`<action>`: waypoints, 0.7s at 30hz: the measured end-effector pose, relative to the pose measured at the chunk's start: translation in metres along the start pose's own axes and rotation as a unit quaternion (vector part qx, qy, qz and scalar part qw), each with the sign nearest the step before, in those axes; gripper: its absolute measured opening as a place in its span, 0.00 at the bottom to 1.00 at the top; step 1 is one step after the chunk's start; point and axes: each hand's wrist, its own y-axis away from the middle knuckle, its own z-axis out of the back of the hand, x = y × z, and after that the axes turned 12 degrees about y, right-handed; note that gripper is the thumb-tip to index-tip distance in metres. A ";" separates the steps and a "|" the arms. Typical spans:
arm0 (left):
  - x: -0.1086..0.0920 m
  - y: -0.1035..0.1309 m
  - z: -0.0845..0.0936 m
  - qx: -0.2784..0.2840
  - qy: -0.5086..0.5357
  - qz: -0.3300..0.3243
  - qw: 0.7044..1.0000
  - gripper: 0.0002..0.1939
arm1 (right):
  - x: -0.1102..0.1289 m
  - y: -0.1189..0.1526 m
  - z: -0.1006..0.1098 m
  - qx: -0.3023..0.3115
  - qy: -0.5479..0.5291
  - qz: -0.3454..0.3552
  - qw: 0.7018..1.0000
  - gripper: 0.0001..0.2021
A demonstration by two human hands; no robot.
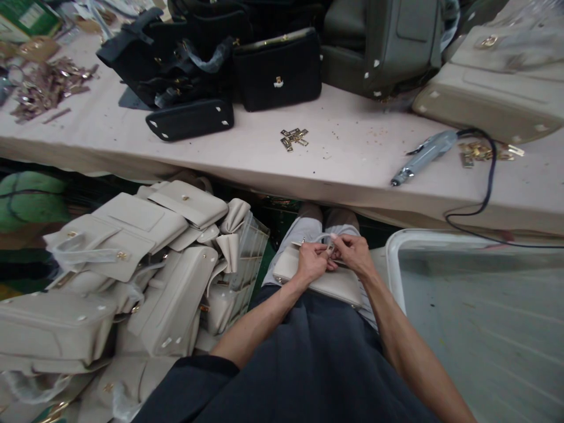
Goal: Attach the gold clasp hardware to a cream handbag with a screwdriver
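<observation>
A beige handbag [328, 283] lies across my lap, below the table's front edge. My left hand [312, 262] and my right hand [353, 254] meet at its top edge, fingers pinched together on a small fitting and a clear plastic wrap by the handle. What exactly the fingertips pinch is too small to tell. Both forearms reach down from the bottom of the view.
A heap of beige handbags [145, 264] fills a crate at my left. On the pink table [343, 158] lie black handbags [247, 70], grey-beige bags [489, 88], small brass fittings [294, 138], a corded power screwdriver [423, 154]. A white-rimmed bin [396, 258] stands at my right.
</observation>
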 end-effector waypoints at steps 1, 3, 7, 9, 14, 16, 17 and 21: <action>-0.001 0.000 0.000 -0.005 -0.001 -0.002 1.000 0.06 | -0.003 -0.001 0.000 0.004 -0.008 0.007 1.000 0.25; -0.002 -0.001 -0.001 -0.004 0.000 -0.008 1.000 0.07 | -0.010 -0.002 -0.001 0.005 -0.030 0.022 0.999 0.23; -0.006 -0.002 0.000 0.034 0.040 0.010 0.999 0.07 | -0.024 -0.006 -0.006 -0.024 -0.074 0.005 0.997 0.23; -0.006 -0.003 0.001 0.045 0.056 0.023 0.997 0.10 | -0.029 -0.009 -0.009 -0.024 -0.088 -0.005 0.996 0.23; -0.007 -0.003 0.002 0.019 0.046 0.031 0.998 0.09 | -0.035 -0.012 -0.012 -0.008 -0.106 -0.022 0.994 0.23; -0.007 -0.004 0.000 0.004 0.039 0.034 0.999 0.07 | -0.035 -0.011 -0.013 -0.006 -0.116 -0.026 0.993 0.24; -0.006 -0.004 0.000 0.000 0.037 0.033 0.999 0.07 | -0.034 -0.010 -0.013 -0.006 -0.120 -0.026 0.992 0.24; -0.003 -0.006 -0.001 -0.003 0.027 0.021 0.999 0.07 | -0.030 -0.009 -0.013 -0.015 -0.123 -0.023 0.992 0.25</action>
